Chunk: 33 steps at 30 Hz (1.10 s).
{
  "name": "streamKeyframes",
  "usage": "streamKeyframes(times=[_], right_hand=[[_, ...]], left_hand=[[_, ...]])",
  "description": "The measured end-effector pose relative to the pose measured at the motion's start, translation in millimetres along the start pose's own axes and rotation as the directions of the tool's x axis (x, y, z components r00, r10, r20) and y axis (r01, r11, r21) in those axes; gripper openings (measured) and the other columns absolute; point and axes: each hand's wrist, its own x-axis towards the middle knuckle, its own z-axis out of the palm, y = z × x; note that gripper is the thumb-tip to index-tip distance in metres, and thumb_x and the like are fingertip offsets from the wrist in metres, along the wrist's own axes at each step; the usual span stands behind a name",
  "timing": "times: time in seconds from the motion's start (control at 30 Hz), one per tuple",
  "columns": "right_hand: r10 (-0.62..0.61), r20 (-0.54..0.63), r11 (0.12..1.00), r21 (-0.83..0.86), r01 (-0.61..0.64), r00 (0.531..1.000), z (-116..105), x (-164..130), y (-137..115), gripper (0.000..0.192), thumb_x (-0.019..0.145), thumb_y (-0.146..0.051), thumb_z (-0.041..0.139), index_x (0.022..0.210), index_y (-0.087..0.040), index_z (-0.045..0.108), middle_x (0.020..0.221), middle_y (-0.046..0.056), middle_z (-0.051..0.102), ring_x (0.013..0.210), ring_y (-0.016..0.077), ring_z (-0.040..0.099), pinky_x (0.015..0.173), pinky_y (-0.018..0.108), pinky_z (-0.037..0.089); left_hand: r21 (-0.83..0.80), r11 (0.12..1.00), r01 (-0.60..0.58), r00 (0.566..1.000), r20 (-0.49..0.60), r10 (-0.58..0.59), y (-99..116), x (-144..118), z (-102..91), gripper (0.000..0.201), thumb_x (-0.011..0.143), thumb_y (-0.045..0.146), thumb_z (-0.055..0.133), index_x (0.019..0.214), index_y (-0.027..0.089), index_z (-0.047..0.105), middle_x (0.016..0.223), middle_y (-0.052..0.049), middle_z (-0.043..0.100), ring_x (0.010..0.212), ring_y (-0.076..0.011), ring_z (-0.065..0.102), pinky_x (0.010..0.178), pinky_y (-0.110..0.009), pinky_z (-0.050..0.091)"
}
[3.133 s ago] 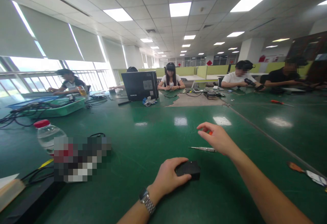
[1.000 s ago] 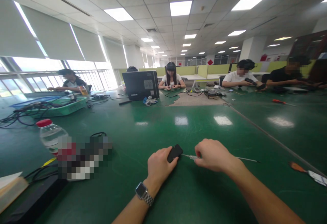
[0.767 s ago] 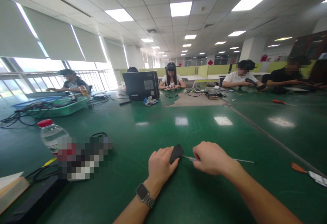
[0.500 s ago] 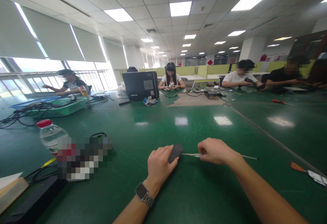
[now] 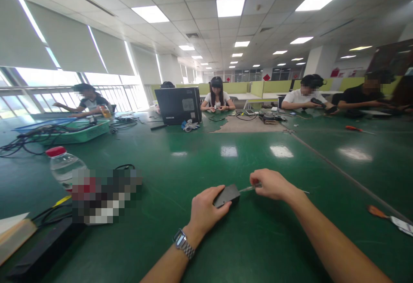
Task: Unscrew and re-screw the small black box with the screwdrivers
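My left hand (image 5: pixel 206 210) is wrapped around a small dark grey box (image 5: pixel 229 194), thumb on the near side and fingers over the far side. The box is held tilted, its right end facing my other hand. My right hand (image 5: pixel 269 183) pinches a slim screwdriver (image 5: pixel 248 188) with a pale, see-through middle part. One end of the screwdriver points left and reaches the right end of the box; whether it enters an opening I cannot tell. Its other thin end sticks out behind my right wrist.
At left stand a water bottle (image 5: pixel 66 167), a black bar-shaped item (image 5: pixel 41 248) and a green basket (image 5: pixel 77 133) with cables. A computer case (image 5: pixel 177 106) and gloves (image 5: pixel 190 125) sit farther back. A brush (image 5: pixel 379 212) and a red screwdriver (image 5: pixel 353 128) lie right. Several people sit around.
The box has turned in my left hand, showing more of its side and right end, and shifted slightly right. The screwdriver has tilted, its left end now lower than its held part.
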Motion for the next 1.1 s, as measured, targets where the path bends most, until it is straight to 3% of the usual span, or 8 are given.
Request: streamKeyframes(times=[0.37, 0.73, 0.93, 1.1], right_hand=[[-0.075, 0.009, 0.997, 0.033, 0.074, 0.997, -2, -1, -15, 0.016, 0.072, -0.023, 0.057, 0.084, -0.023, 0.068, 0.087, 0.001, 0.066, 0.082, 0.0171, 0.057, 0.065, 0.025, 0.033], [-0.072, 0.011, 0.997, 0.008, 0.071, 0.997, 37, 11, -25, 0.014, 0.075, -0.022, 0.054, 0.085, -0.021, 0.063, 0.086, 0.002, 0.067, 0.079, 0.0170, 0.058, 0.061, 0.025, 0.030], [0.097, 0.062, 0.989, -0.113, -0.090, 0.993, 29, 7, -35, 0.015, 0.075, -0.022, 0.056, 0.087, -0.019, 0.065, 0.090, 0.007, 0.069, 0.085, 0.0223, 0.063, 0.063, 0.027, 0.035], [0.258, -0.012, 0.947, -0.196, -0.255, 0.966, 24, 2, -52, 0.019, 0.082, -0.019, 0.049, 0.088, -0.016, 0.066, 0.091, 0.013, 0.069, 0.083, 0.0259, 0.066, 0.064, 0.030, 0.041]], left_hand=[[-0.129, 0.988, 0.082, 0.995, 0.069, -0.073, -4, -2, 5.3, 0.041, 0.073, 0.035, 0.071, 0.112, 0.024, 0.065, 0.109, -0.004, 0.070, 0.097, -0.0242, 0.066, 0.089, -0.036, 0.052], [-0.185, 0.978, 0.092, 0.988, 0.138, -0.067, -6, -1, 8.2, 0.043, 0.071, 0.028, 0.072, 0.112, 0.024, 0.063, 0.110, -0.002, 0.069, 0.097, -0.0227, 0.064, 0.088, -0.033, 0.051], [-0.186, 0.976, 0.111, 0.985, 0.148, -0.084, -5, -2, 7.3, 0.042, 0.071, 0.029, 0.071, 0.112, 0.024, 0.062, 0.110, -0.003, 0.069, 0.098, -0.0236, 0.064, 0.089, -0.035, 0.050], [-0.182, 0.976, 0.117, 0.984, 0.155, -0.089, -6, -3, 8.0, 0.043, 0.072, 0.031, 0.071, 0.114, 0.024, 0.063, 0.113, -0.004, 0.068, 0.102, -0.0250, 0.063, 0.092, -0.037, 0.049]])
